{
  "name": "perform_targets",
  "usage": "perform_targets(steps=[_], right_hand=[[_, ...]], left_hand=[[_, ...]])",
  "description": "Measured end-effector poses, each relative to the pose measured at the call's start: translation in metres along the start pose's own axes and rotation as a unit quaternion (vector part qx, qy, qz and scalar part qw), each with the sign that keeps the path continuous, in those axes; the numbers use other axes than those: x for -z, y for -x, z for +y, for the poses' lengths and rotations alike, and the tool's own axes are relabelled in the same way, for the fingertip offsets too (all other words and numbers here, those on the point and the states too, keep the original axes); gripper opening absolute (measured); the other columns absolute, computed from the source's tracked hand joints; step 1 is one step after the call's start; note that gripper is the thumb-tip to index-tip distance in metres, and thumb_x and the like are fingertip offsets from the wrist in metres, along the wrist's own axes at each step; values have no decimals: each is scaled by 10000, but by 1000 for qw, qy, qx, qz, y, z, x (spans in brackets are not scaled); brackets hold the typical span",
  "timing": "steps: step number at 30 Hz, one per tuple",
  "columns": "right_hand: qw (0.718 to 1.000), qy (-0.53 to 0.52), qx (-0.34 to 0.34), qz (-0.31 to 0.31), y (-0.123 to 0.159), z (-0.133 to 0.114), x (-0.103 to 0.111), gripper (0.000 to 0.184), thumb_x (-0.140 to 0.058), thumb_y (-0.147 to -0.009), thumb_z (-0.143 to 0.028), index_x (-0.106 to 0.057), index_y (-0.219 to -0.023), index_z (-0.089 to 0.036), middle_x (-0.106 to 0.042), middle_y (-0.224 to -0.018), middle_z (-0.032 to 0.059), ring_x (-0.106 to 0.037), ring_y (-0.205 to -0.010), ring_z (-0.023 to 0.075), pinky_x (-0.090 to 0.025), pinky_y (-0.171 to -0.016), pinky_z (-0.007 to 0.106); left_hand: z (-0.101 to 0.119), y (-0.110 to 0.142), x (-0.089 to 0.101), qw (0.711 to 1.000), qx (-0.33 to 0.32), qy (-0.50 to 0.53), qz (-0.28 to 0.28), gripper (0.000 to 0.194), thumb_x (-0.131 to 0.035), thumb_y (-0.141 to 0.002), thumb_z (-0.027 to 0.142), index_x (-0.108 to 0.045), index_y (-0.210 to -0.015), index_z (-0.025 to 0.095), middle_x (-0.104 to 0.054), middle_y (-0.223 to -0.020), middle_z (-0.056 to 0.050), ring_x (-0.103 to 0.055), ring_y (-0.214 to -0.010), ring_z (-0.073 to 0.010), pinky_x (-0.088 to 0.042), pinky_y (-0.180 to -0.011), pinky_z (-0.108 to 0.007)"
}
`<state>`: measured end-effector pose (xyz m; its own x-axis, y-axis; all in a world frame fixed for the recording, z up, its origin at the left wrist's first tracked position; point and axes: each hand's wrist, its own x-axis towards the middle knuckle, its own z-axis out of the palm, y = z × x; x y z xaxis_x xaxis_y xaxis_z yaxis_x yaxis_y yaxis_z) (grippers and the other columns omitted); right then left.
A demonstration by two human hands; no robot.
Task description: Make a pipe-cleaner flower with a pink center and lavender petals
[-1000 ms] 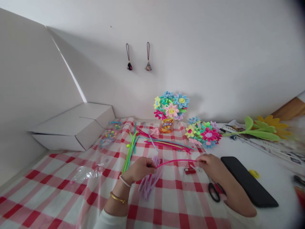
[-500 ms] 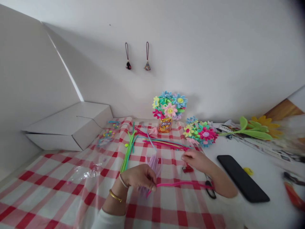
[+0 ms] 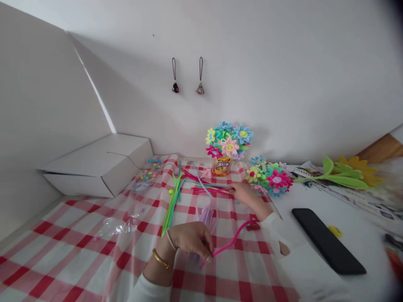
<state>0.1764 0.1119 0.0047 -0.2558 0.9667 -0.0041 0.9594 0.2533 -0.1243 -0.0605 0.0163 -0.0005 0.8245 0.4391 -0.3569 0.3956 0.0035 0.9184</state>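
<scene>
My left hand point(image 3: 191, 240) is closed on one end of a pink pipe cleaner point(image 3: 231, 241), which curves up and to the right above the checked cloth point(image 3: 78, 247). A bunch of lilac pipe cleaners point(image 3: 206, 216) lies just behind that hand. My right hand point(image 3: 244, 195) is stretched forward over the loose pile of coloured pipe cleaners point(image 3: 208, 186), fingers touching the strands; whether they grip one I cannot make out. A small red object point(image 3: 252, 227) lies below my right forearm.
A jar of pipe-cleaner flowers point(image 3: 227, 144) stands at the back, with more flowers point(image 3: 269, 177) lying to its right. Green pipe cleaners point(image 3: 171, 201) lie left of centre. A black phone point(image 3: 327, 240) and a yellow item point(image 3: 334, 230) are on the right. A white box point(image 3: 100, 163) sits back left.
My right hand let go of the pink pipe cleaner's far end and reached forward to the coloured pile. My left hand drew back toward me, keeping the pink strand.
</scene>
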Motion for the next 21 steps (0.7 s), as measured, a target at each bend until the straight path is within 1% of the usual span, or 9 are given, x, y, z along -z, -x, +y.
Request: perform_targets(steps=[2,5,7,9,12,14,16,18,21], right_hand=[[1000,-14,1,-3,-3,8,8,256,-422,-833,-203,-654,-936,-173,-684,-918,70,-613,-770,159,-392,-640,217],[1000,-24,4,-3,-5,8,13,261,-412,-844,-227,-647,-950,-184,-683,-933,54,-610,-776,151,-393,-641,213],[1000,-22,3,-5,-4,2,9,247,-431,-838,-227,-649,-943,-180,-682,-943,67,-611,-801,163,-396,-654,221],[1000,-14,0,-10,-2,-8,1,221,-460,-824,-206,-656,-918,-166,-681,-937,93,-609,-823,179,-399,-682,238],[1000,4,-3,-15,2,-21,-12,213,-470,-822,-182,-636,-939,-118,-655,-979,141,-595,-880,208,-398,-756,299],[1000,10,2,-22,4,-24,-14,221,-459,-821,-161,-622,-953,-93,-639,-995,165,-587,-904,223,-392,-764,318],[999,6,17,-37,5,-23,-8,226,-456,-811,-144,-617,-965,-105,-641,-990,159,-592,-884,217,-394,-724,290],[998,-5,36,-59,6,-21,4,229,-457,-808,-158,-611,-978,-141,-657,-954,119,-602,-802,188,-393,-640,251],[995,-24,55,-85,6,-19,22,202,-469,-819,-238,-618,-943,-181,-674,-871,60,-591,-667,149,-362,-532,217]], left_hand=[[-1,-1,-1,1000,-3,1,-2,275,-768,-530,378,-714,-696,166,-584,-523,37,-440,-476,-57,-335,-465,-164],[-1,-1,-2,1000,-1,-1,-2,276,-770,-527,377,-715,-699,169,-593,-531,35,-446,-477,-58,-345,-475,-166],[-1,-1,-2,1000,-2,-3,-3,269,-772,-526,373,-714,-694,171,-594,-533,36,-448,-478,-58,-347,-480,-167],[0,-1,-1,1000,-2,-7,-3,258,-770,-529,369,-711,-684,171,-586,-526,40,-440,-475,-57,-340,-476,-167],[0,-1,-2,1000,7,-10,-3,258,-768,-527,368,-707,-676,167,-577,-514,44,-428,-466,-57,-327,-465,-173],[-1,-2,-2,1000,10,-7,-4,259,-764,-531,371,-706,-682,168,-584,-524,42,-440,-471,-62,-338,-477,-179],[-2,-3,-2,1000,9,-8,-5,248,-755,-543,367,-705,-685,169,-592,-537,38,-456,-483,-67,-350,-490,-183],[-2,-3,-2,1000,10,-13,-6,226,-748,-555,352,-702,-677,168,-589,-537,39,-461,-486,-67,-352,-492,-181],[-2,-3,-2,1000,12,-19,-6,197,-743,-564,325,-694,-665,163,-579,-528,44,-458,-480,-61,-350,-491,-176]])
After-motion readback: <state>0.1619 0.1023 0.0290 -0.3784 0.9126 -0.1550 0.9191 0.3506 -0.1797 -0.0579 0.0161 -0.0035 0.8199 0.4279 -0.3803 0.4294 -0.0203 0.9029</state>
